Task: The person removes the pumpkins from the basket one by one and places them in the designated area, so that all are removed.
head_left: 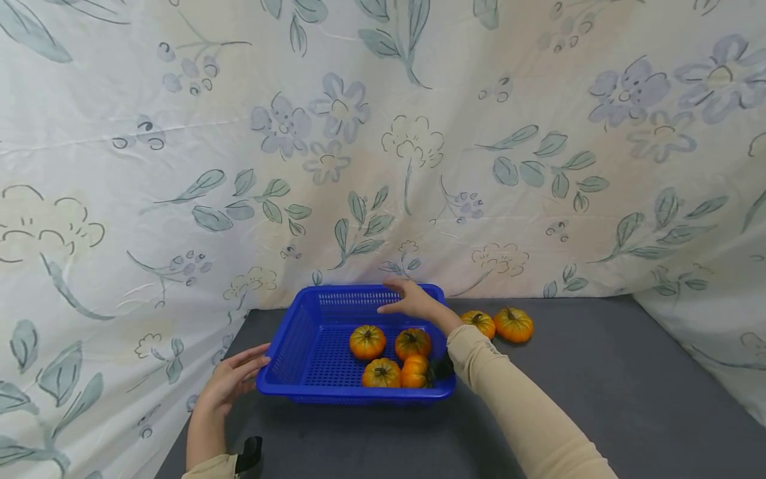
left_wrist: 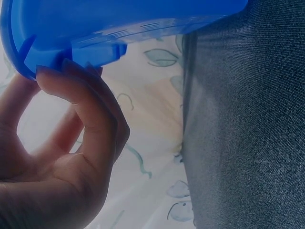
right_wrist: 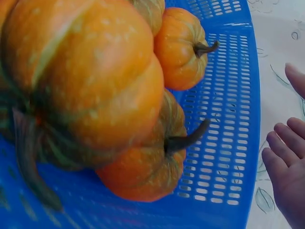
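blue basket, desk beneath. four pumpkins, inside basket; two further pumpkins, right of basket. left hand, grip pinching basket's left rim. right hand, grip released, near basket's far rim.

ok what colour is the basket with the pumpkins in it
Plain blue; the basket shows best in the head view.

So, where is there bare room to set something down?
Inside the blue basket, bare floor lies between its left wall and the four pumpkins. The dark table is free right of the two pumpkins outside. Crowded: the basket's near right part, where the four cluster.
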`<state>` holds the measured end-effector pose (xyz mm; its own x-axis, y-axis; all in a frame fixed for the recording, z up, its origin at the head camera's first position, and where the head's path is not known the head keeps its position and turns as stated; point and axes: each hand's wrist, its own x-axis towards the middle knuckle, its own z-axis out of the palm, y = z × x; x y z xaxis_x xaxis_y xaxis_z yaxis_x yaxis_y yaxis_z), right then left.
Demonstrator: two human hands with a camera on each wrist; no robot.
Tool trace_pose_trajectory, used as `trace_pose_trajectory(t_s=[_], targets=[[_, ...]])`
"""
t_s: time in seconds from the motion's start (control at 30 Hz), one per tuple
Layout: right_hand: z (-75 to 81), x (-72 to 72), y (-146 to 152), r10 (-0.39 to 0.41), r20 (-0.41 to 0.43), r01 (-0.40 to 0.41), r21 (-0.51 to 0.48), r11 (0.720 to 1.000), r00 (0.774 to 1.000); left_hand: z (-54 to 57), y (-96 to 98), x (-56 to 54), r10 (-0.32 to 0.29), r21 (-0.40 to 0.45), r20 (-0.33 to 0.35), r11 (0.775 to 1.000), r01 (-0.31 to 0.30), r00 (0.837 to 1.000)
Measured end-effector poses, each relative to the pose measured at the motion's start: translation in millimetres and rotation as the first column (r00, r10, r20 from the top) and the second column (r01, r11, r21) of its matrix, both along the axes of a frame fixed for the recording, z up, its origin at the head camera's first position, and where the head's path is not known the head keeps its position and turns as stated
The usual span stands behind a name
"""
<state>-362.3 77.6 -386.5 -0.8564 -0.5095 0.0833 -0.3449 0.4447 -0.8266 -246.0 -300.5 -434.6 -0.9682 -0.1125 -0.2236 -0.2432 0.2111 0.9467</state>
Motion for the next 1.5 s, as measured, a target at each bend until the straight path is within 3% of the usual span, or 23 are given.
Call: trace_pose_trajectory(t_s=[0.3,1.03,1.27,1.5], targets=[[-7.8,2.2,-10,0.019,0.042,-0.022,0.083,0.996,0.999,3.3,2.5,-0.1,-0.005,0.017,-0.007,1.000,0.005,1.000],[-23.9,5.4,-24,0.104,0.139,-0.126,0.160,0.979,0.985,3.3,2.3,1.1,-0.006,0.025,-0.008,1.000,0.006,1.000],[-27.1,7.3,-26,0.095,0.179,-0.125,0.165,0.978,0.979,2.6,2.9,1.6,-0.005,0.011,-0.010,1.000,0.006,1.000],[-29.3,8.4,-28,0.139,0.178,-0.166,0.150,0.975,0.974,2.5,3.7,2.0,-0.001,0.005,-0.010,1.000,0.001,1.000]])
